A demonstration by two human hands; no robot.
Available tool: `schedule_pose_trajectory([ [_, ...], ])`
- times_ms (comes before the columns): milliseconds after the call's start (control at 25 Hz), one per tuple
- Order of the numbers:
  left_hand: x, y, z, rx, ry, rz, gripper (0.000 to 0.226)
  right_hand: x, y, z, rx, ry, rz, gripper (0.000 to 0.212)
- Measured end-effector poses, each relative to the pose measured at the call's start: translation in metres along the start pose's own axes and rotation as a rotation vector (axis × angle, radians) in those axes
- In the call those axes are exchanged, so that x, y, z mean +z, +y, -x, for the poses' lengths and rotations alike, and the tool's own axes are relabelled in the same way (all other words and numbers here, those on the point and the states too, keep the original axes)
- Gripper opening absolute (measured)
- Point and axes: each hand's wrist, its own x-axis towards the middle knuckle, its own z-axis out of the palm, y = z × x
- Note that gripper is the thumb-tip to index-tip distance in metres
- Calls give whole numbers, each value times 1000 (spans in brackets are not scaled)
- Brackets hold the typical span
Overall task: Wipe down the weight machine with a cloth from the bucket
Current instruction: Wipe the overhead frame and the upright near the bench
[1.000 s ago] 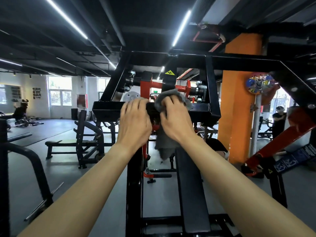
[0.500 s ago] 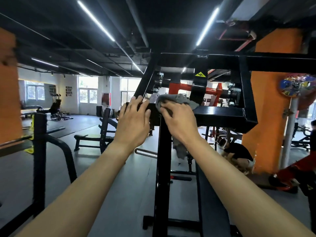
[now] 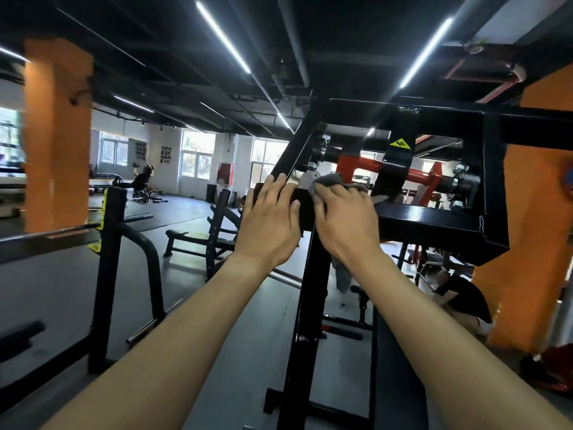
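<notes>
Head cam, risks first:

- Pinch point. Both hands are on the black crossbar (image 3: 434, 218) of the weight machine, just beside the red pivot arm (image 3: 372, 166) and its bolts. The yellow warning sticker (image 3: 399, 144) sits right above. If that arm swings while fingers are in there, they get caught.
- Snag. The grey cloth (image 3: 333, 181) is bunched on top of the bar against a silver bracket (image 3: 305, 181), and part of it looks to hang down behind the bar next to the black upright (image 3: 313, 305). A hard wipe toward the pivot could hook the bunch on bolt heads or the bracket edge.
- Drop. The cloth looks pressed, not gripped. Lift the pressure mid-stroke and I'd expect the hanging part to drag it off the bar to the floor.
- Reach. Arms are fully stretched out at head height, so there's little control if anything shifts.

Hands:

- Right hand (image 3: 344, 221): fingers spread and fairly flat on the cloth, pushing it onto the bar top. Can't tell if the thumb hooks a fold.
- Left hand (image 3: 266, 225): holds nothing, fingers straight and apart, palm flat on the bar's front face, fingertips over the top edge, just beside the right hand. Reads as bracing.

Bucket isn't in view.
</notes>
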Motion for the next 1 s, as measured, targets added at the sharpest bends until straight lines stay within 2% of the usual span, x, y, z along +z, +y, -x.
schedule_pose_trajectory([
  [160, -7, 8, 3, -45, -37, -7, 48, 1, 3, 0, -163, -91, 25, 48],
  [320, -9, 18, 2, -95, -72, -40, 49, -11, 42, 27, -20, 46, 75, 46],
  [400, -10, 20, 2, -108, -106, -50, 49, -8, 33, 21, 22, 24, 138, 45],
  [560, -12, 25, -2, -132, -162, -53, 50, -3, 15, -3, -111, -114, 72, 45],
  [640, -14, 27, -3, -146, -185, -58, 51, -2, 24, 5, -143, -105, 17, 49],
  [800, -17, 23, -1, -133, -198, -5, 51, -6, 30, 32, -94, 4, -18, 52],
  [1000, -16, 18, -1, -112, -120, 22, 55, 0, -7, 20, -206, -114, -39, 58],
])
